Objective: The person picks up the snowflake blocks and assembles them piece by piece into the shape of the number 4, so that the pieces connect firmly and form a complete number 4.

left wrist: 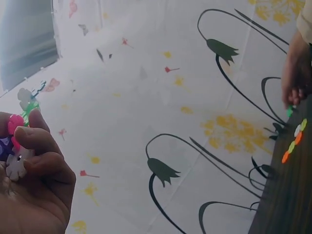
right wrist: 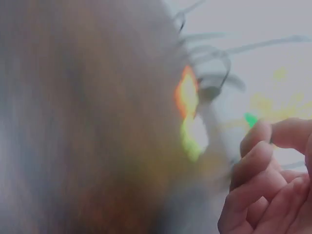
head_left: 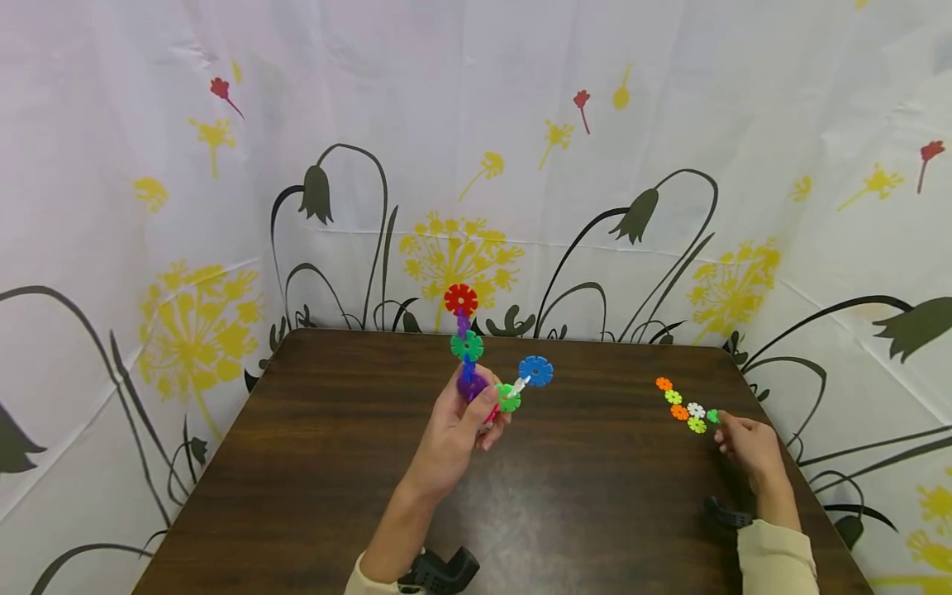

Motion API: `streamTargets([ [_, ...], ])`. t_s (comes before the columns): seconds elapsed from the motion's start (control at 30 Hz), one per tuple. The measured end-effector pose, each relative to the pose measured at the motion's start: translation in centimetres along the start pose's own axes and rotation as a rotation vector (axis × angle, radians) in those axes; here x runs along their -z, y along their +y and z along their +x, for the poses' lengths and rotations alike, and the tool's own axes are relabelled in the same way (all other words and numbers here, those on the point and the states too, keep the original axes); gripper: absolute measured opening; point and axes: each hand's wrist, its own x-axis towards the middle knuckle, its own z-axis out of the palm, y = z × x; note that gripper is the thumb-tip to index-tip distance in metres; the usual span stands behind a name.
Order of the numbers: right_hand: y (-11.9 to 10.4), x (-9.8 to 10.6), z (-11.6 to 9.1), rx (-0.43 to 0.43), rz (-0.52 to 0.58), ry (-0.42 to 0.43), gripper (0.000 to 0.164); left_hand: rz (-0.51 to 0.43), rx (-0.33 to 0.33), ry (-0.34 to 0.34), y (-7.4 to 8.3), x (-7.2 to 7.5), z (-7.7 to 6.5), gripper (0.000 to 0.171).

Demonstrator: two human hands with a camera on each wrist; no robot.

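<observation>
My left hand [head_left: 454,430] holds a chain of joined snowflake discs up over the table's middle. A red disc [head_left: 460,299] tops one arm of the chain, with a green disc [head_left: 467,346] below it and a purple disc [head_left: 472,386] by the thumb. On the other arm, a light green disc [head_left: 509,398] and a white disc seen edge-on lead to a blue disc [head_left: 536,371]. A pink disc [left wrist: 16,125] and a white one show among the fingers in the left wrist view. My right hand [head_left: 751,446] pinches a small green disc [right wrist: 251,119] at the table's right.
Several loose discs lie beside the right hand: orange [head_left: 664,383], yellow-green [head_left: 697,425] and white [head_left: 696,410]. The dark wooden table [head_left: 335,496] meets a white curtain [head_left: 476,124] printed with flowers behind it.
</observation>
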Motion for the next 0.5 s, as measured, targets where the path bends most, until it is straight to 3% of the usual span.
streamTargets([
  [0.1, -3.1, -0.6, -1.1, 0.079, 0.105, -0.062, 0.044, 0.032, -0.025, 0.017, 0.2, -0.2, 0.1, 0.014],
  [0.23, -8.4, -1.7, -3.9, 0.244, 0.355, -0.212, 0.034, -0.002, -0.028, 0.055, 0.9, -0.5, -0.1, 0.007],
  [0.37, -14.4, -2.9, -8.2, 0.504, 0.521, -0.346, 0.03, -0.084, -0.015, 0.071, 2.2, -0.9, -0.3, 0.005],
  [0.5, -20.4, -4.7, -12.9, 0.769, 0.573, -0.425, 0.023, -0.055, -0.027, 0.093, 3.7, -1.4, -0.2, 0.005],
])
